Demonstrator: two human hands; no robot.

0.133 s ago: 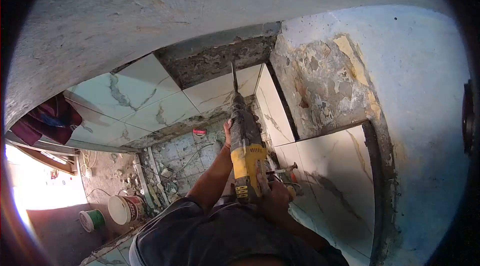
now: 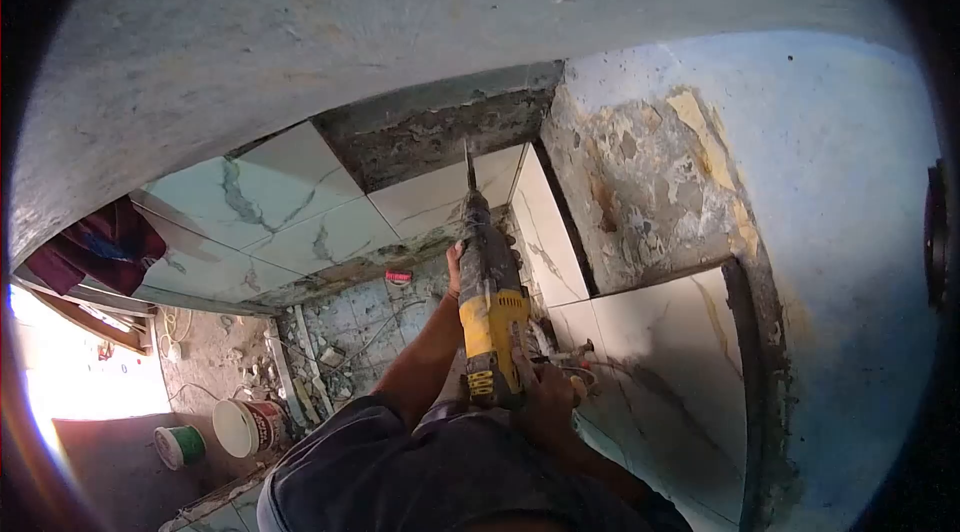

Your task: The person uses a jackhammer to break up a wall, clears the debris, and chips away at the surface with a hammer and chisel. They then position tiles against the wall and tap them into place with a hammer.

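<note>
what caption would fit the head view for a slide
Left hand and right hand hold a yellow rotary hammer, chisel at the bare mortar strip above marbled wall tiles

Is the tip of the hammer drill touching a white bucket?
No, the bit of the drill points up at the bare strip of wall above the tiles.

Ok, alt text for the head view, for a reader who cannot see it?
A person grips a dusty yellow and grey hammer drill, left hand on the barrel, right hand at the rear handle, its steel chisel bit at the seam between white marbled wall tiles and a bare grey mortar strip.
</note>
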